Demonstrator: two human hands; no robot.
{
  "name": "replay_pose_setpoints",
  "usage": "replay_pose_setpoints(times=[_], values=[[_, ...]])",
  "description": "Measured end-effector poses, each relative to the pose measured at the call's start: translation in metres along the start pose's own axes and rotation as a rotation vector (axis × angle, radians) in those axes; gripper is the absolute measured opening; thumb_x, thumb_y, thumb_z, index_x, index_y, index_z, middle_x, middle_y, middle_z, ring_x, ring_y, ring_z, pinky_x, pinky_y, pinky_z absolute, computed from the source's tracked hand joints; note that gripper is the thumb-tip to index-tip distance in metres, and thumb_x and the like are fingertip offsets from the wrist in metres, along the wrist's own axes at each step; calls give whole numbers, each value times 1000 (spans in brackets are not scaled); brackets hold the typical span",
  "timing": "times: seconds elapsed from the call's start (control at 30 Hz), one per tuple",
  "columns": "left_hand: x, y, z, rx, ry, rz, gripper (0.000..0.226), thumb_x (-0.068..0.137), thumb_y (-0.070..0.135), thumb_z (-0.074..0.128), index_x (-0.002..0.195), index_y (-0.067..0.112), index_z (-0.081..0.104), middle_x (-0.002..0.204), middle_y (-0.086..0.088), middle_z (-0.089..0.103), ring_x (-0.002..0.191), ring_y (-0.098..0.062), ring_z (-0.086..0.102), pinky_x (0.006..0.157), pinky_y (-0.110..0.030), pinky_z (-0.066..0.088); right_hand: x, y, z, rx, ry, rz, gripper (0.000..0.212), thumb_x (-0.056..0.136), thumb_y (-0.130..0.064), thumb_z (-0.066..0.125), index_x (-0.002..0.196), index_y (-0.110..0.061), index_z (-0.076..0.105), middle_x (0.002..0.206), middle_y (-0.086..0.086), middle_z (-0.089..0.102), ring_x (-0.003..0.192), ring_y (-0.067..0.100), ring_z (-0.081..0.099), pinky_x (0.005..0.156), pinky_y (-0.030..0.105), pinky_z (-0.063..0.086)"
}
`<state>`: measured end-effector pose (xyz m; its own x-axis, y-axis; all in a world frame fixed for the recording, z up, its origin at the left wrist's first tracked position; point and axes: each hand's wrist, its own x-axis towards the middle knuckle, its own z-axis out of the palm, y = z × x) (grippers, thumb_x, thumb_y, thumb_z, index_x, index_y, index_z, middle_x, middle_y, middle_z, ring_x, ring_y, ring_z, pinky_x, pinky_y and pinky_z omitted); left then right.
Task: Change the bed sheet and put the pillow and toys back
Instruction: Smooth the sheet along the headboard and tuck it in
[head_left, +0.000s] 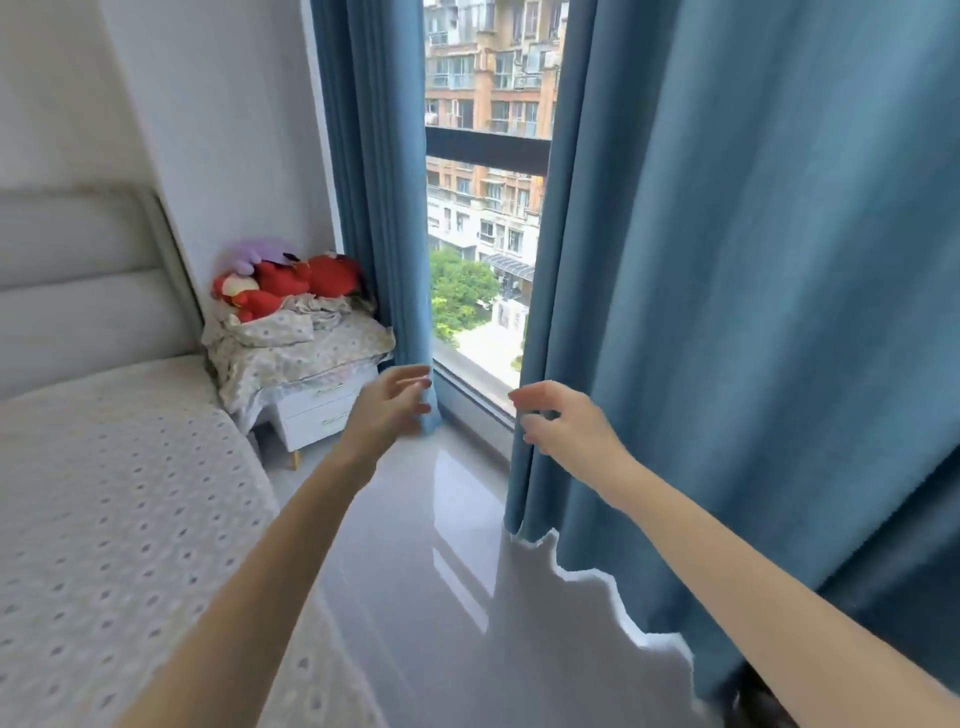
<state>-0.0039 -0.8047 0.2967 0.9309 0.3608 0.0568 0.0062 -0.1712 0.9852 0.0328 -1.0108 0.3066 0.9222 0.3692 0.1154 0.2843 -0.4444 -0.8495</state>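
My left hand (397, 397) grips the edge of the left blue curtain (379, 208) near its hem. My right hand (558, 423) pinches the edge of the right blue curtain (727, 312). Between the two curtains a gap shows the window (483, 234). At the left lies the bare mattress (114, 493) with a dotted white cover, below a padded headboard (78, 275). A crumpled floral sheet (296, 348) is heaped on the white nightstand (322, 410), and red and purple plush toys (285, 283) sit on top of it against the wall.
A glossy grey tiled floor (415, 571) runs between the mattress and the window wall. The right curtain's hem hangs down to the floor at the lower right. Buildings and trees show outside.
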Motion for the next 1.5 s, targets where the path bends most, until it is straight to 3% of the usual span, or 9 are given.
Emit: replay_pose_setpoints(times=[0.17, 0.27, 0.37, 0.5, 0.63, 0.77, 0.97, 1.23, 1.5], values=[[63, -2, 15, 43, 179, -39, 25, 100, 11, 41, 116, 21, 57, 115, 1, 61, 86, -11, 63, 74, -23, 51, 99, 28, -4, 32, -173, -79, 30, 92, -13, 48, 108, -35, 59, 117, -15, 61, 102, 12, 61, 91, 28, 50], [93, -8, 22, 80, 288, -63, 26, 100, 11, 41, 119, 20, 57, 117, 1, 61, 90, -15, 63, 78, -28, 51, 155, 44, 1, 64, -270, -139, 30, 91, -13, 49, 103, -39, 59, 111, -16, 61, 95, 10, 61, 75, 18, 50], [117, -10, 32, 90, 392, -80, 26, 100, 11, 40, 119, 18, 56, 116, 0, 60, 90, -15, 62, 81, -31, 52, 200, 56, 5, 120, -360, -193, 31, 90, -12, 50, 100, -39, 60, 108, -18, 62, 89, 9, 61, 68, 21, 49], [146, -11, 43, 83, 568, -126, 26, 100, 12, 40, 121, 17, 56, 106, 4, 61, 79, -7, 61, 70, -21, 49, 262, 63, 9, 156, -493, -247, 33, 89, -7, 51, 94, -38, 60, 108, -12, 63, 98, 14, 60, 79, 31, 51], [165, -14, 39, 102, 699, -191, 23, 100, 15, 42, 116, 21, 57, 108, 4, 61, 83, -9, 62, 76, -26, 51, 314, 57, 17, 131, -591, -303, 32, 88, -8, 49, 99, -36, 60, 110, -14, 62, 93, 8, 59, 75, 20, 45], [191, -25, 18, 132, 823, -230, 20, 100, 17, 41, 112, 23, 57, 103, 9, 61, 82, -8, 62, 69, -22, 49, 366, 49, 44, 128, -701, -368, 32, 90, -7, 48, 106, -31, 61, 116, -11, 62, 100, 15, 62, 72, 22, 46], [250, -58, -40, 174, 920, -264, 19, 100, 17, 42, 106, 27, 56, 98, 15, 60, 82, -7, 63, 65, -19, 49, 446, 33, 120, 83, -803, -428, 32, 89, -11, 46, 102, -38, 57, 112, -14, 60, 84, 18, 66, 49, 18, 48], [370, -102, -178, 130, 973, -339, 21, 98, 19, 43, 107, 27, 59, 99, 11, 63, 89, -13, 65, 65, -23, 47, 578, -22, 264, 67, -906, -465, 30, 90, -9, 46, 104, -34, 57, 118, -9, 62, 89, 12, 61, 76, 27, 49], [480, -138, -294, 113, 981, -349, 22, 97, 23, 45, 92, 40, 57, 104, 16, 62, 87, -8, 64, 68, -23, 47, 693, -66, 396, 18, -966, -481, 33, 90, -7, 47, 117, -21, 61, 119, -3, 61, 98, 16, 61, 88, 36, 53]])
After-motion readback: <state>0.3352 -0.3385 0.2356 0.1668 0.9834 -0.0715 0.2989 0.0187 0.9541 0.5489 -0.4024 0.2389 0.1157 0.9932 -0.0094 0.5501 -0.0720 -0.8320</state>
